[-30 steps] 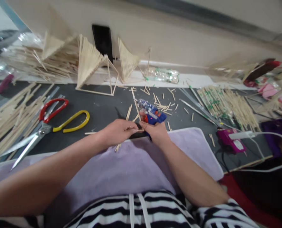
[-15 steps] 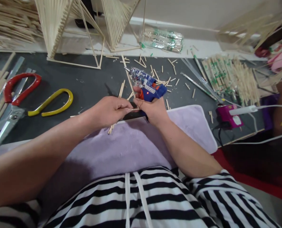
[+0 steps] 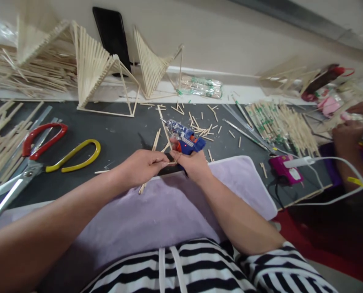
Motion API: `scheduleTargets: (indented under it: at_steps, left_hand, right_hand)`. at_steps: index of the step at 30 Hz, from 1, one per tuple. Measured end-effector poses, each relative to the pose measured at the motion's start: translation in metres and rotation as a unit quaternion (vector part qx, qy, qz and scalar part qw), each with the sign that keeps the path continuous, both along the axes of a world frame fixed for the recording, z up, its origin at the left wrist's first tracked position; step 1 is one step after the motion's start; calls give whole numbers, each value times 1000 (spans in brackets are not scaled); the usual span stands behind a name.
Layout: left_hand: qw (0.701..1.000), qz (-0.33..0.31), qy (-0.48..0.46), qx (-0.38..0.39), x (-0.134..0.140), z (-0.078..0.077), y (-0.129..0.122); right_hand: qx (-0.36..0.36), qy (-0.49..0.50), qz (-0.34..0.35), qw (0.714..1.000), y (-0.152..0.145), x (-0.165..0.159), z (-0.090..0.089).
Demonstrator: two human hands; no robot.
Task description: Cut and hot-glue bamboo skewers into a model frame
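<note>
My left hand is closed, thumb and forefinger pinching a short wooden stick near the table's front edge. The other end of that stick meets the fingers of my right hand. My right hand is wrapped round a blue hot glue gun, its nozzle pointing up and left and a small red light showing on its side. A longer wooden stick rises from the right fingertips beside the gun. Loose sticks lie just beyond my left hand. The right palm and trigger finger are partly hidden.
Scissors with red and yellow handles lie left. Stick frames and a black phone stand behind. Cut bits, stick bundles and a pink power adapter are right. A co-worker's hand is far right. A lilac cloth covers the front edge.
The view has tilted up, so the table appears lower and more wall shows. A co-worker's hands have come into view at the right. My hands keep nearly the same hold.
</note>
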State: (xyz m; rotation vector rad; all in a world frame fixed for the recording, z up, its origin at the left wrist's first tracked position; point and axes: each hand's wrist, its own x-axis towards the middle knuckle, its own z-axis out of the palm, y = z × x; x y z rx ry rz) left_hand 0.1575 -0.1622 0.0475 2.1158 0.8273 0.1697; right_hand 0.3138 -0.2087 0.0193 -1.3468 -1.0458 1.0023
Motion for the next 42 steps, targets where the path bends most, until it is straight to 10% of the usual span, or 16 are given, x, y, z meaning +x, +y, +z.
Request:
scheduleTargets:
  at_steps: [42]
  left_hand:
    - [1000,8,-1,23,0,-6,-1]
  right_hand:
    - [-22,47,-8,999,0,-1,-8]
